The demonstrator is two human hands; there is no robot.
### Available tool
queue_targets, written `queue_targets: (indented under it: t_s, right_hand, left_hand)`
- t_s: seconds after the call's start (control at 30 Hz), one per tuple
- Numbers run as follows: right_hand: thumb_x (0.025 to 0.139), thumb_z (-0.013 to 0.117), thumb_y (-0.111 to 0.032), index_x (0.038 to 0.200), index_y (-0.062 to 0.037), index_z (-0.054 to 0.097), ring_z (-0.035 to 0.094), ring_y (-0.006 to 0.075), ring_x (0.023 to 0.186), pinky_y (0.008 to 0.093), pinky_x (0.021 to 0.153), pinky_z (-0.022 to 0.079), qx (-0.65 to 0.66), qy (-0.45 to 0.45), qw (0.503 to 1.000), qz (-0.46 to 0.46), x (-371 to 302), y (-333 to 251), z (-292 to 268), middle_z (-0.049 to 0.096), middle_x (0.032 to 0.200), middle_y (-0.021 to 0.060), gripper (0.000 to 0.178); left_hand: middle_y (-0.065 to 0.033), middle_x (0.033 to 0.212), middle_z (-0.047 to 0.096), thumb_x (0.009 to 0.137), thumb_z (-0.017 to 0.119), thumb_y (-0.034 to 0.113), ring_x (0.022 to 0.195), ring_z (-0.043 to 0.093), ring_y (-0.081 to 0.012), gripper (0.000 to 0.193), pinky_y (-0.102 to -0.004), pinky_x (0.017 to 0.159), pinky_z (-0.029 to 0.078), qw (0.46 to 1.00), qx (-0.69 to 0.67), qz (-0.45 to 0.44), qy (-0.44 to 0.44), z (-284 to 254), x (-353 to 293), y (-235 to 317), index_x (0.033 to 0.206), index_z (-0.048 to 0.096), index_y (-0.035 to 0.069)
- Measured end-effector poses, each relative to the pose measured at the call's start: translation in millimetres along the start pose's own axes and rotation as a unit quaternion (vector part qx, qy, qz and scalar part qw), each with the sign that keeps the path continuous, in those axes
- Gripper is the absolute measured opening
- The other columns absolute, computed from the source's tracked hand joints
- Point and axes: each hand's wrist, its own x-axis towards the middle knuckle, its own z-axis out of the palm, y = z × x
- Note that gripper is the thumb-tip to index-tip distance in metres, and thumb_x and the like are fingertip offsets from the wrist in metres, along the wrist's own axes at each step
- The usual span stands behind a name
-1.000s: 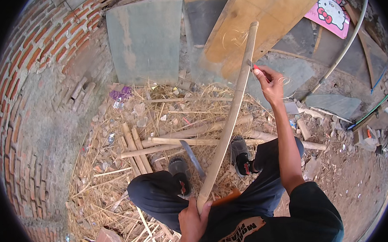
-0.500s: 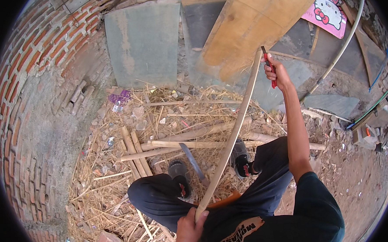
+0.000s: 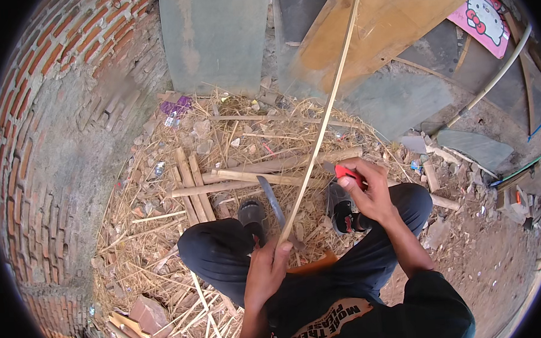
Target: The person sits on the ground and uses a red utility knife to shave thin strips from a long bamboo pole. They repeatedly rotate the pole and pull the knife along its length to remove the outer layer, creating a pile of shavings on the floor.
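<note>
My left hand [image 3: 266, 269] is closed round the lower end of a long, thin bamboo strip [image 3: 322, 126]. The strip slants up and away to the right, its far end in front of a tan board. In my right hand [image 3: 372, 185] is a red utility knife [image 3: 349, 174], gripped with its dark blade pointing left toward the strip. A small gap shows between blade and strip. On the ground between my feet lies a long curved machete-like blade [image 3: 271, 199], its lower end partly hidden by the strip and my left hand.
Split bamboo pieces [image 3: 193, 185] and straw-like shavings [image 3: 145, 237] cover the rubble ground. A brick wall [image 3: 43, 156] rises at left. Grey panels [image 3: 215, 43] and the tan board [image 3: 391, 22] lean at the back. A pale pole [image 3: 492, 84] slants at right; broken bricks [image 3: 153, 319] lie at lower left.
My right hand with the knife has come down and back from the strip's far end to beside its middle. My left hand has risen slightly, and the strip has shifted farther away.
</note>
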Motion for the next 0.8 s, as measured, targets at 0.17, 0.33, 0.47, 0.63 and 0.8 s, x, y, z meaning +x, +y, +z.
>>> queue_targets:
  t_s: [0.17,0.33,0.47,0.63,0.8]
  right_hand:
    - [0.09,0.09,-0.026,0.117,-0.0052,0.079,0.072,0.0233,0.067,0.034,0.058,0.056,0.002,-0.045,0.991,-0.124,-31.6,-19.1,39.8,0.074,0.09,0.0075,0.036]
    - [0.087,0.09,-0.022,0.114,-0.0027,0.08,0.073,0.0224,0.066,0.0322,0.058,0.056,-0.002,-0.023,0.99,-0.14,-40.4,-28.3,48.4,0.074,0.086,0.008,0.035]
    - [0.086,0.091,-0.026,0.114,-0.0043,0.08,0.069,0.0226,0.062,0.0342,0.053,0.053,-0.016,0.003,0.99,-0.139,-45.2,-27.2,52.2,0.069,0.081,0.0058,0.037]
    - [0.083,0.091,-0.022,0.11,-0.0044,0.081,0.071,0.0227,0.063,0.0325,0.056,0.055,-0.046,0.001,0.99,-0.131,-41.5,-31.6,48.6,0.073,0.082,0.0062,0.034]
    - [0.081,0.091,-0.019,0.107,-0.0051,0.081,0.072,0.0233,0.063,0.0323,0.057,0.055,-0.042,0.006,0.991,-0.127,-35.2,-34.2,46.7,0.073,0.08,0.0063,0.031]
  left_hand:
    - [-0.0127,0.076,0.066,0.116,0.057,0.032,0.063,0.064,-0.0235,0.036,-0.0367,0.061,0.049,1.0,-0.02,0.022,-0.005,1.5,15.0,23.3,0.111,0.065,-0.003]
    - [-0.0204,0.088,0.076,0.114,0.061,0.028,0.074,0.075,-0.0334,0.034,-0.0412,0.07,0.055,1.0,-0.003,0.027,0.0,6.6,20.3,32.7,0.119,0.067,-0.005]
    - [-0.0198,0.087,0.076,0.115,0.059,0.028,0.079,0.077,-0.0354,0.034,-0.0418,0.071,0.056,1.0,0.002,0.022,-0.006,7.9,22.9,32.0,0.118,0.068,-0.005]
    - [-0.0191,0.084,0.076,0.116,0.057,0.03,0.08,0.078,-0.0353,0.037,-0.0423,0.072,0.057,0.999,0.032,0.031,0.017,10.0,22.5,40.9,0.119,0.068,-0.005]
    - [-0.02,0.085,0.078,0.117,0.056,0.032,0.082,0.08,-0.0382,0.039,-0.0445,0.073,0.059,0.997,0.058,0.03,0.033,10.2,21.0,45.4,0.123,0.067,-0.005]
